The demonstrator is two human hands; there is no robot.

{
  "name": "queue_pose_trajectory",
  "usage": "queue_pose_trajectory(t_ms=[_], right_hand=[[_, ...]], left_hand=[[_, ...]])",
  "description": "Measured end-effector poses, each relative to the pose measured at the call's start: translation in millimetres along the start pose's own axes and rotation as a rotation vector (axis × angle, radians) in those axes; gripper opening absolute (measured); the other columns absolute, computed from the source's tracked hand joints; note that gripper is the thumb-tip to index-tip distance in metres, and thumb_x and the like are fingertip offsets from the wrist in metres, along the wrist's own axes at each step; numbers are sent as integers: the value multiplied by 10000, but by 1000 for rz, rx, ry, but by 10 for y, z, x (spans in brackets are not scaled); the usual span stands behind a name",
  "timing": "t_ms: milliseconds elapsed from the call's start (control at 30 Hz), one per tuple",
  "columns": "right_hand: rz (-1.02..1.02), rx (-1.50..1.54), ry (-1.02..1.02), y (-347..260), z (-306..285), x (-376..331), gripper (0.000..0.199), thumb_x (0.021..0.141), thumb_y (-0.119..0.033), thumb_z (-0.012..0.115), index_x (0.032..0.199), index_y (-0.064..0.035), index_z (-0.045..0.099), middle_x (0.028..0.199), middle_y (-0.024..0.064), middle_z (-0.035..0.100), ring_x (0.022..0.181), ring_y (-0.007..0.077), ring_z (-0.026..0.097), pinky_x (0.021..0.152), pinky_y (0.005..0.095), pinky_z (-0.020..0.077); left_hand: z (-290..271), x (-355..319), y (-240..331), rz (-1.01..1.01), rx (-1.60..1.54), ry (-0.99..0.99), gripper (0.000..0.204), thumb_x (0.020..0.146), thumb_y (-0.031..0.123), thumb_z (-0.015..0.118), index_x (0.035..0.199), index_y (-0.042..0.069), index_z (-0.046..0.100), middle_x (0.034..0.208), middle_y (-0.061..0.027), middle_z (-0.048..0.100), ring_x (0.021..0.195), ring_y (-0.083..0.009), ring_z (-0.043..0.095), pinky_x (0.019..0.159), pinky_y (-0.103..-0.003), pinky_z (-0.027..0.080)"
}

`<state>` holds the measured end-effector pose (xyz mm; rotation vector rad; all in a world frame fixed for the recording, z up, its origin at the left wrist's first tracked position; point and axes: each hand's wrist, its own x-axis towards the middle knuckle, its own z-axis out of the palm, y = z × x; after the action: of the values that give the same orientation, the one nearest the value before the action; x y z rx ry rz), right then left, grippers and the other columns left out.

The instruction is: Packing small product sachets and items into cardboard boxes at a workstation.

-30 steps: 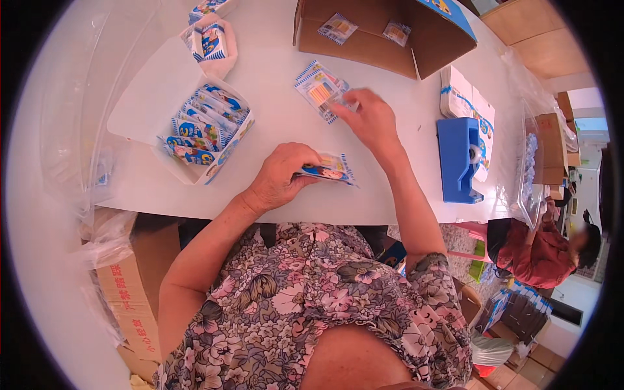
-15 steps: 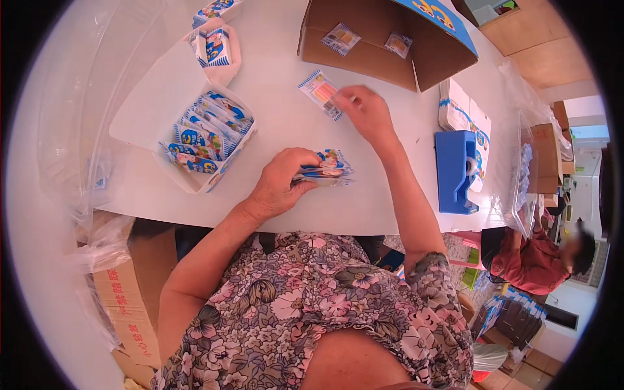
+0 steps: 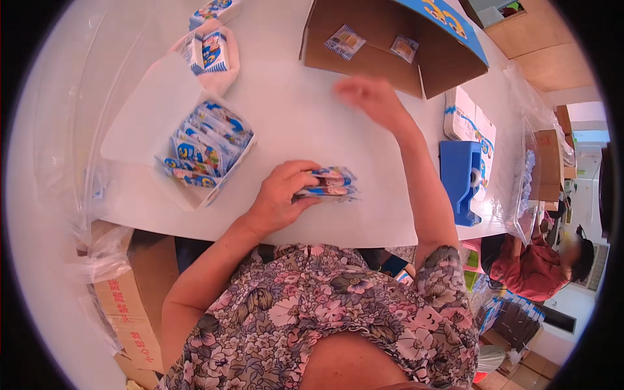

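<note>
My left hand (image 3: 281,197) is closed round a small stack of snack packets (image 3: 333,182), clear and blue printed, just above the white table. My right hand (image 3: 372,101), blurred by motion, hangs over the table in front of a brown carton (image 3: 364,68). Its fingers are stretched out to the left, and no packet shows in them. Two single packets lie inside the carton, one on the left (image 3: 346,43) and one on the right (image 3: 404,48). To the left of my left hand stands an open white box (image 3: 224,175) filled with rows of similar packets (image 3: 207,143).
At the far left, more packets (image 3: 214,49) sit in a pink-white tray (image 3: 224,79). A blue tape dispenser (image 3: 457,179) stands on the right beside flat printed cartons (image 3: 463,114). Clear plastic sheeting (image 3: 517,169) hangs at the table's right edge. A person in red (image 3: 530,270) sits beyond.
The loose packet that lay under my right hand is gone from the table. My right hand has lifted off that spot, while my left hand keeps its stack. The whole view has shifted slightly.
</note>
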<state>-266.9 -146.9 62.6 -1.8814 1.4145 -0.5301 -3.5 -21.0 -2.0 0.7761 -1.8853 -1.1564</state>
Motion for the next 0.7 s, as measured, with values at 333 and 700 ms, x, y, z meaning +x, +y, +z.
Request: queue_pose_trajectory(t_ms=[333, 700], right_hand=[[-196, -1080, 228, 846, -356, 1010, 408, 889, -124, 570, 1294, -175, 572, 1294, 77, 598, 1248, 251, 543, 1098, 445, 380], [-44, 301, -565, -110, 3, 14, 205, 963, -202, 606, 941, -37, 726, 849, 154, 712, 775, 292, 681, 703, 370, 553]], left_hand=[[54, 7, 3, -28, -14, -68, 460, 713, 73, 850, 1120, 56, 635, 1381, -173, 508, 1290, -329, 500, 991, -487, 482], [-38, 14, 18, 16, 125, -25, 517, 693, 73, 871, 1156, 82, 640, 1456, -176, 447, 1342, -323, 454, 1019, -468, 464]])
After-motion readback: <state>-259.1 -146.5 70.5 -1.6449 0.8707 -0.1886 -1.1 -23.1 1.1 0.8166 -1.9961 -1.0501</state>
